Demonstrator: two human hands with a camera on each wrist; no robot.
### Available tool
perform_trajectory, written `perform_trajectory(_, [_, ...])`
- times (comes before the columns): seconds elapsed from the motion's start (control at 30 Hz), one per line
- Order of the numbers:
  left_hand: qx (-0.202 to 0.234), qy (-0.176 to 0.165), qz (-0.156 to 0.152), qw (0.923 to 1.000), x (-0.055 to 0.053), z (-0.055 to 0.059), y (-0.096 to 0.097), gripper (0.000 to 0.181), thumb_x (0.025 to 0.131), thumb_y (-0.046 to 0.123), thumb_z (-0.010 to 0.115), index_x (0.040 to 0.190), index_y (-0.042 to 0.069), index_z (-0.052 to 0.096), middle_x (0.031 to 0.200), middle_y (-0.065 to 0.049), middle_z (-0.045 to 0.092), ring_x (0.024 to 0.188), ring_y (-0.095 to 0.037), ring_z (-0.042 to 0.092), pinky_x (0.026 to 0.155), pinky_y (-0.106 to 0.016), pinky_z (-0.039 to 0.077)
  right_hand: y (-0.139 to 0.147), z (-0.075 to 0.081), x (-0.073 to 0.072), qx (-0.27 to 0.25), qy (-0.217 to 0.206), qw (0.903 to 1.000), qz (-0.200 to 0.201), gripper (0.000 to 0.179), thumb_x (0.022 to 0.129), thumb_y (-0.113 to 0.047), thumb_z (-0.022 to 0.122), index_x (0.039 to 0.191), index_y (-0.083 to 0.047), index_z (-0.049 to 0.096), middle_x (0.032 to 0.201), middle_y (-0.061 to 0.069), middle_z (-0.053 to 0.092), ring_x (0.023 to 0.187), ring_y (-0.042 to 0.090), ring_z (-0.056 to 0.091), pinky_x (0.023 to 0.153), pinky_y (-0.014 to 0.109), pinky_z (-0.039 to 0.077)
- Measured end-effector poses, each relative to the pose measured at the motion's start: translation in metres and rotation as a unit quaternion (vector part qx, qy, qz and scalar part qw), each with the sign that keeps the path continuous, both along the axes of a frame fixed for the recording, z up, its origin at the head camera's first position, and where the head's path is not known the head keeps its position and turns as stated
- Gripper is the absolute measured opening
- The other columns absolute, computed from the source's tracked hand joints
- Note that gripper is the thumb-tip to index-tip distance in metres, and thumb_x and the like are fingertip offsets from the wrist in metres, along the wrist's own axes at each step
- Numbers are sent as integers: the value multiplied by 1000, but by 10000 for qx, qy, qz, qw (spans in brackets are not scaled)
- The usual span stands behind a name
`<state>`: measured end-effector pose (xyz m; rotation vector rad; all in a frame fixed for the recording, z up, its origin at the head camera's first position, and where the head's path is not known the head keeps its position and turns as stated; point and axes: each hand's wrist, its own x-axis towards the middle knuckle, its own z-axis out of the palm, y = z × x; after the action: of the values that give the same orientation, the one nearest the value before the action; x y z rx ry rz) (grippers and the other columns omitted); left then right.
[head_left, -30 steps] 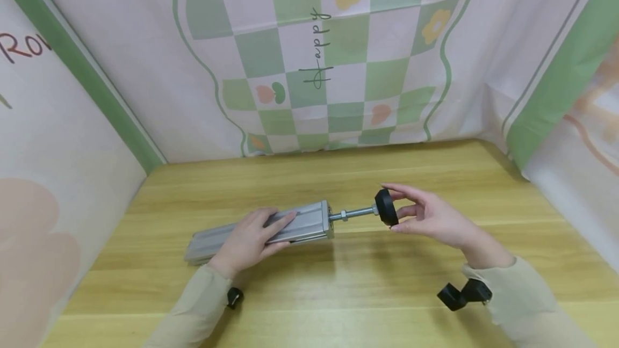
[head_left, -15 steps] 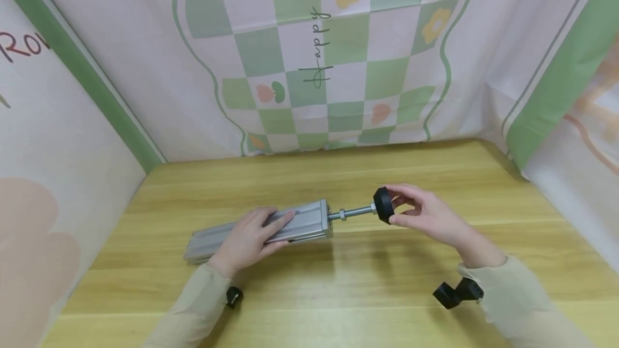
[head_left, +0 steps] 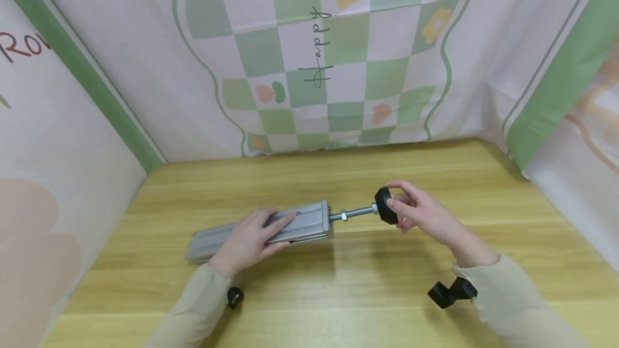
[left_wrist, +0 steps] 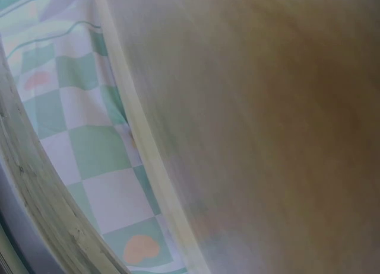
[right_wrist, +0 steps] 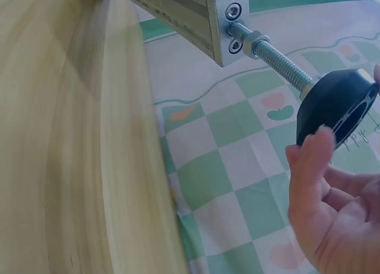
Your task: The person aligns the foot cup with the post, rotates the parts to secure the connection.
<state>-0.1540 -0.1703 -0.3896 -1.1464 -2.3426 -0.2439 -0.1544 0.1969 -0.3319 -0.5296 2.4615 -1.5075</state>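
Across the middle of the table (head_left: pixel 338 294), seeing a silver profile (head_left: pixel 309 220), lying lengthwise left to right and angling slightly toward the back on its right side. Off that right end, finding a threaded rod (head_left: pixel 360 211), continuing the same long axis, carrying a nut (head_left: pixel 344 215) partway along and a black foot (head_left: pixel 382 207) at the free tip. Pinching the foot by its rim with the right grip (head_left: pixel 419 211), putting thumb and fingers on opposite sides. Reading as the key relation: right grip roughly in line with the rod, foot directly between. Judging that line to be what matters for any turn or pull. Holding the profile with the left grip (head_left: pixel 249 238), laid over the top, thumb down along the near side; not seeing every fingertip. Having the right grip nearest to the foot, the left well apart from it. Not catching the left grip in the left wrist view, mostly getting table and patterned cloth (left_wrist: pixel 95 149). Spotting two screws (right_wrist: pixel 233 12) in the profile's end face, flanking the rod. Looking for containers, finding none; noting only the foot's ribbed hollow underside, facing the right grip.
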Motion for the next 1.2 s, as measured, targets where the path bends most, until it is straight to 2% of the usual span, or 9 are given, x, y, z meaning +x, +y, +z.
perform_trajectory(0.13, [-7, -16, 0, 10000, 0, 0, 0, 62, 96, 56, 26, 134, 16, 55, 113, -15, 57, 97, -27, 61, 85, -42, 53, -1, -1, 1, -10, -99, 9999, -69, 49, 101, -23, 46, 139, 6, 33, 72, 8, 52, 61, 17, 58, 56, 32, 55])
perform_trajectory(0.27, [2, -39, 16, 10000, 0, -1, 1, 60, 97, 55, 28, 135, 16, 54, 113, -15, 57, 96, -27, 61, 84, -42, 53, -2, -1, 3, -12, -62, 9998, -212, 49, 101, -25, 44, 135, 11, 37, 75, 9, 55, 60, 14, 57, 55, 30, 54])
perform_trajectory(0.37, [-1, -30, 17, 10000, -1, -2, 1, 59, 97, 54, 30, 135, 16, 54, 113, -15, 56, 96, -26, 61, 84, -42, 53, -1, -2, 4, -269, -26, 9995, -161, 49, 101, -23, 45, 135, 12, 37, 90, 12, 57, 63, 13, 58, 58, 29, 55])
perform_trajectory(0.47, [57, 6, 9, 10000, -1, -2, 1, 59, 97, 55, 31, 134, 16, 55, 113, -15, 56, 95, -26, 61, 83, -42, 53, 4, -3, 5, -737, 79, 9971, 199, 47, 98, -12, 49, 138, 10, 35, 108, 12, 55, 74, 12, 64, 66, 28, 57])
perform_trajectory(0.57, [121, 66, -11, 9999, -1, -2, 1, 61, 96, 55, 30, 133, 15, 57, 112, -16, 56, 94, -26, 61, 83, -42, 53, 10, -6, 5, -1097, 289, 9905, 781, 60, 91, 3, 56, 145, -2, 31, 119, 5, 51, 84, 14, 66, 73, 28, 57])
perform_trajectory(0.7, [85, 151, -50, 9998, -3, -2, 0, 61, 97, 55, 28, 133, 15, 56, 112, -15, 56, 93, -26, 60, 83, -41, 53, 16, -7, 4, -1060, 576, 9854, 1203, 76, 84, 8, 64, 148, -18, 32, 122, -1, 50, 85, 16, 66, 73, 27, 58])
perform_trajectory(0.83, [49, 183, -69, 9998, -2, -2, 1, 62, 97, 55, 26, 133, 15, 56, 112, -15, 56, 94, -26, 60, 83, -41, 53, 17, -5, 5, -716, 777, 9894, 995, 73, 82, 5, 68, 146, -16, 38, 117, 3, 52, 83, 12, 65, 70, 27, 58])
perform_trajectory(1.03, [30, 118, -42, 9999, -1, -2, 1, 62, 97, 56, 25, 133, 16, 56, 113, -15, 55, 95, -26, 60, 84, -41, 53, 16, -4, 5, -349, 832, 9931, 749, 67, 81, 1, 70, 141, -9, 43, 104, 14, 58, 83, 9, 64, 67, 27, 57])
perform_trajectory(1.2, [8, 76, -37, 10000, -2, -3, 0, 62, 96, 56, 27, 134, 16, 56, 113, -14, 56, 95, -26, 60, 84, -41, 52, 14, -3, 6, -269, 263, 9982, 462, 61, 88, -4, 64, 140, 9, 33, 92, 13, 60, 77, 12, 65, 66, 30, 57])
